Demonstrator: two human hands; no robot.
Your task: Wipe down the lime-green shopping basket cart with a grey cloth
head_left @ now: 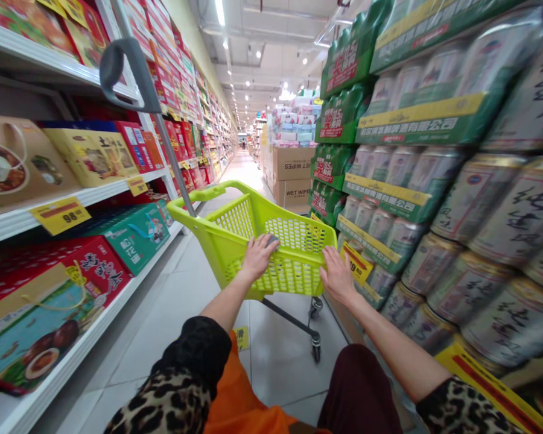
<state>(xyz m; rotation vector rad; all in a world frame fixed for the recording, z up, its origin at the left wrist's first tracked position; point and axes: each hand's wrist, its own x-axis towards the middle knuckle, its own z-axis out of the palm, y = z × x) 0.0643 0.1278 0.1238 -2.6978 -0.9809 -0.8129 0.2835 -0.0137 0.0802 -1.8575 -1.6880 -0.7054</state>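
Note:
A lime-green plastic shopping cart [280,280] with perforated basket walls stands before me, its long side towards me. My left hand [257,258] lies on the near rim, fingers closed over a small dark grey piece [273,242] that looks like a folded cloth, mostly hidden under them. At the cart's right corner, my right hand [338,274] has its fingers hooked over the rim and its thumb on the outside. A grey looped handle [138,81] rises on a metal pole at the cart's left end.
Shelves with gift boxes [90,154] and yellow price tags [61,215] line the left. Close on the right are stacked canned drinks [461,199] and green shrink-wrapped packs [344,114]. Wet-wipes cartons [292,164] stand beyond the cart, beside the tiled aisle [242,163].

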